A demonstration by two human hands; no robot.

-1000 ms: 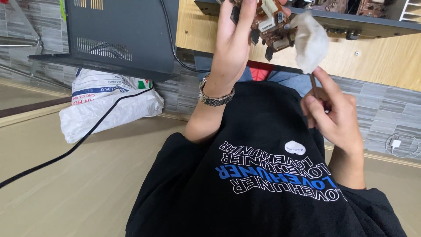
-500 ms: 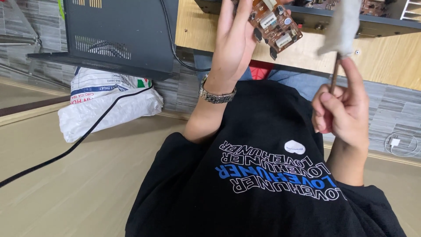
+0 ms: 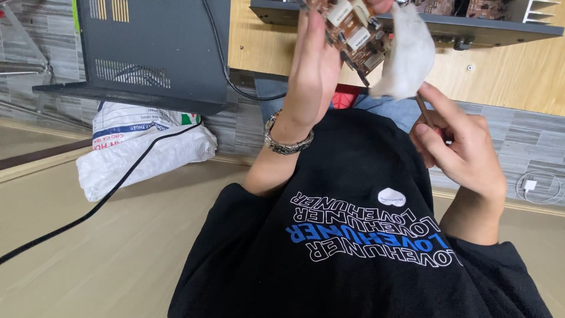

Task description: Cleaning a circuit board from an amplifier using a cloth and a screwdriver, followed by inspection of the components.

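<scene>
My left hand (image 3: 318,65), with a metal watch band on the wrist, holds up a brown circuit board (image 3: 353,32) with white and dark parts on it, near the top of the view. My right hand (image 3: 456,144) grips the thin wooden handle of a brush (image 3: 406,56) whose pale, fluffy head touches the board's right side. Both hands are raised above my black printed T-shirt (image 3: 365,235).
A dark metal equipment case (image 3: 153,53) stands at the upper left, with a black cable (image 3: 118,188) running from it across the beige floor. A white plastic bag (image 3: 141,150) lies below the case. A wooden surface (image 3: 506,76) with another dark device (image 3: 471,23) is at the upper right.
The brush head has swung back left from the upper right onto the board. My right hand has dropped slightly. My left hand keeps the board up, a little tilted.
</scene>
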